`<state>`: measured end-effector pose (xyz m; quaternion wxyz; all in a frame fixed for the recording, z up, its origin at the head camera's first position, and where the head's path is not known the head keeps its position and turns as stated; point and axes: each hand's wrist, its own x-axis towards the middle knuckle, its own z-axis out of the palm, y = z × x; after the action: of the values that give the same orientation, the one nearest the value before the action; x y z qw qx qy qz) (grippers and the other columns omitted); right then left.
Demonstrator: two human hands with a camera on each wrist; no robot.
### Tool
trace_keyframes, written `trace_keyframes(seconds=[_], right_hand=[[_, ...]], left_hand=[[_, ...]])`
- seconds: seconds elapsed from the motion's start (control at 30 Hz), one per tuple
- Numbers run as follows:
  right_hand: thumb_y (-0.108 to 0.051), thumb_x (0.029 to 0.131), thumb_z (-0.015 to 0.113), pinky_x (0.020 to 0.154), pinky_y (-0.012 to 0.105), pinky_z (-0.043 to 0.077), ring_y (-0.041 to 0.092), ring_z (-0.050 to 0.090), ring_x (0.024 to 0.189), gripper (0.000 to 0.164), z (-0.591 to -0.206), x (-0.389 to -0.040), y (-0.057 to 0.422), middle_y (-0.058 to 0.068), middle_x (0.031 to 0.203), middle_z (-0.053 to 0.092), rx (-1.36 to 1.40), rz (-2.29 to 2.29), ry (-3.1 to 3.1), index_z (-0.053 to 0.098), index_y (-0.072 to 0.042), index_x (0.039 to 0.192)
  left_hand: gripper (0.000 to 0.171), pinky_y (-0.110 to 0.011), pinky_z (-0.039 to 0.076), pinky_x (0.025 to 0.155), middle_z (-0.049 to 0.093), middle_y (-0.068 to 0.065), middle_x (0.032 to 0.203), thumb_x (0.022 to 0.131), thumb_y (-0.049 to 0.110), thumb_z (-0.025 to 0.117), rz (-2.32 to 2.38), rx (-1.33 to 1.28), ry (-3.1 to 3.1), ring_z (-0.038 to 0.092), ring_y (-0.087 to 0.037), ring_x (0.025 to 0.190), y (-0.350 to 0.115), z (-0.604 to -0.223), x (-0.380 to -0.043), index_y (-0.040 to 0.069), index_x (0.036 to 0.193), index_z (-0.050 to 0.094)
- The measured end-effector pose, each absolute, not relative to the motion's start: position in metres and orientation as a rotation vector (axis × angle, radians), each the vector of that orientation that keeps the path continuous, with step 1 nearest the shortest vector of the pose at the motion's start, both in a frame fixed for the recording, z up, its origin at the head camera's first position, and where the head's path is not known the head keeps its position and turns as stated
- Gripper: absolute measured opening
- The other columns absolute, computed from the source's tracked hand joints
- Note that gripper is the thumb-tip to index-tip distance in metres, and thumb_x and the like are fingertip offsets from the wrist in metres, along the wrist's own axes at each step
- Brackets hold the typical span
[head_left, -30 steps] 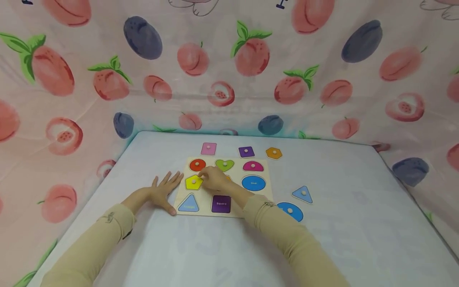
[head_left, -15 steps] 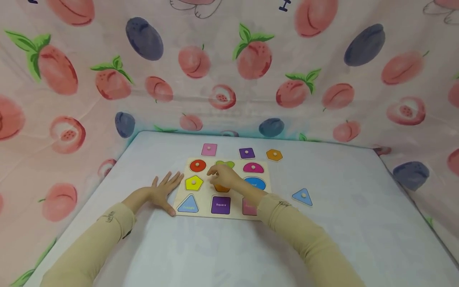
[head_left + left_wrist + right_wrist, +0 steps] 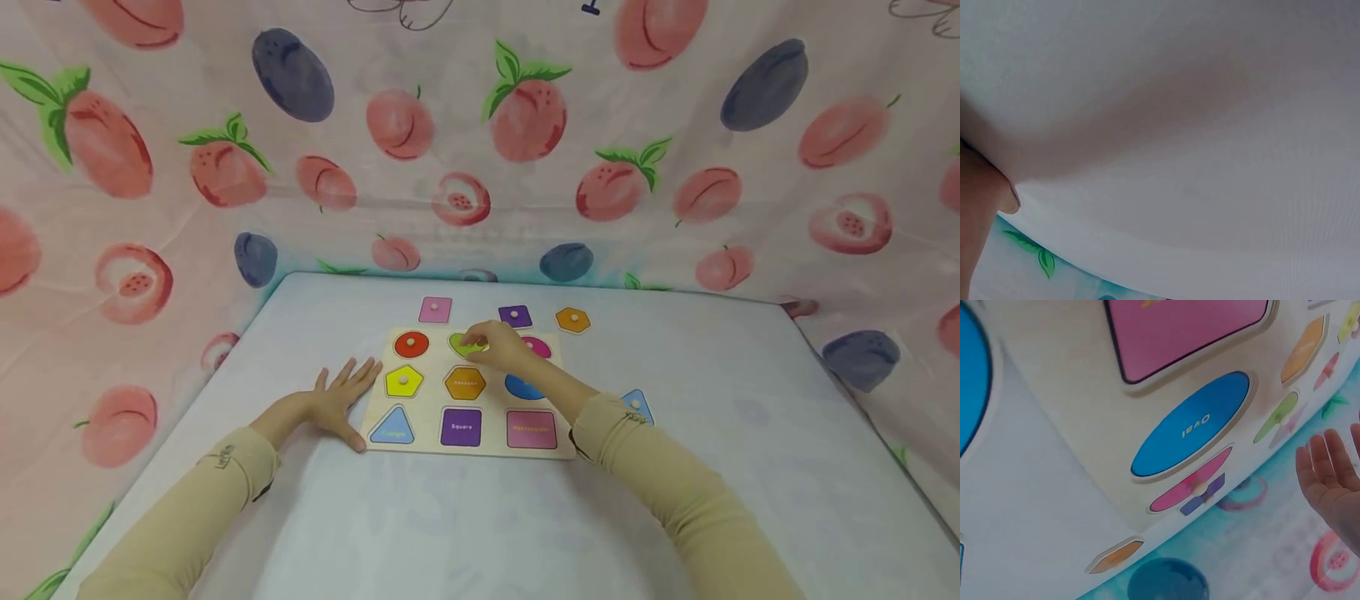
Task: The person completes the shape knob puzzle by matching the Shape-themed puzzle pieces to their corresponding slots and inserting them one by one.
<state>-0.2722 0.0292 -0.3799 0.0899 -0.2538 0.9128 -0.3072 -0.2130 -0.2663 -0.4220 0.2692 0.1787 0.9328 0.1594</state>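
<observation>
A cream puzzle board (image 3: 493,429) lies on the white table. My left hand (image 3: 341,408) is spread flat at its left edge; the left wrist view shows only part of that hand (image 3: 979,206). Above the green heart piece (image 3: 455,342) is my right hand (image 3: 501,346), partly covering it. In the right wrist view, the fingers of this hand (image 3: 1335,481) are loosely extended and hold nothing, and the green heart (image 3: 1275,417) shows its knob. The yellow pentagon (image 3: 404,381), red circle (image 3: 411,344) and magenta semicircle (image 3: 538,347) also sit in the board.
Behind the board lie a pink rectangle (image 3: 435,311), a purple square (image 3: 515,317) and an orange hexagon (image 3: 573,320). A blue triangle (image 3: 636,402) lies to the right, partly behind my sleeve. A large blue piece (image 3: 969,375) shows beside the board. Fruit-print cloth (image 3: 525,250) borders the table.
My right hand has moved rightward and away from me, from beside the yellow pentagon to over the green heart. The sleeve now hides the loose blue oval. My left hand has stayed put.
</observation>
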Motion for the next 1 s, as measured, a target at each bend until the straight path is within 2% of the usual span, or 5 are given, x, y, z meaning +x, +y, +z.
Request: trace_keyframes(seconds=[0.23,0.53,0.63,0.77,1.0], right_hand=[[-0.006,0.086,0.066,0.097,0.045,0.047,0.035,0.06,0.106,0.024,-0.376,-0.276,0.045,0.019,0.111,0.067,-0.839,-1.031,2.692,0.066,0.002,0.109],[-0.01,0.089,0.064,0.098,0.042,0.048,0.035,0.058,0.112,0.026,-0.384,-0.291,0.081,0.019,0.117,0.064,-0.703,-1.124,2.728,0.065,0.0,0.113],[-0.013,0.088,0.065,0.095,0.042,0.05,0.036,0.06,0.108,0.026,-0.384,-0.298,0.094,0.02,0.112,0.066,-0.716,-1.176,2.735,0.065,0.001,0.111],[-0.023,0.087,0.068,0.088,0.036,0.054,0.029,0.061,0.103,0.028,-0.391,-0.312,0.109,0.014,0.108,0.068,-0.734,-1.22,2.751,0.067,-0.006,0.11],[-0.009,0.09,0.062,0.097,0.046,0.048,0.037,0.056,0.113,0.028,-0.386,-0.316,0.12,0.022,0.118,0.063,-0.528,-1.215,2.839,0.063,0.003,0.116]], left_hand=[[0.132,-0.071,-0.017,0.103,-0.011,-0.022,0.157,0.06,0.051,0.083,0.462,0.505,2.533,-0.018,-0.046,0.141,-0.269,-0.424,-0.21,0.005,0.15,-0.002],[0.133,-0.07,-0.017,0.104,-0.012,-0.019,0.157,0.06,0.052,0.082,0.458,0.519,2.531,-0.018,-0.044,0.142,-0.267,-0.433,-0.211,0.007,0.15,-0.003],[0.133,-0.07,-0.017,0.104,-0.013,-0.02,0.157,0.061,0.052,0.082,0.45,0.534,2.53,-0.019,-0.044,0.141,-0.268,-0.431,-0.213,0.006,0.15,-0.005],[0.134,-0.07,-0.019,0.103,-0.014,-0.02,0.157,0.06,0.052,0.083,0.465,0.54,2.528,-0.02,-0.044,0.141,-0.269,-0.427,-0.215,0.004,0.15,-0.006],[0.134,-0.069,-0.019,0.104,-0.014,-0.019,0.157,0.06,0.052,0.083,0.45,0.514,2.53,-0.021,-0.043,0.141,-0.269,-0.429,-0.217,0.006,0.15,-0.006]])
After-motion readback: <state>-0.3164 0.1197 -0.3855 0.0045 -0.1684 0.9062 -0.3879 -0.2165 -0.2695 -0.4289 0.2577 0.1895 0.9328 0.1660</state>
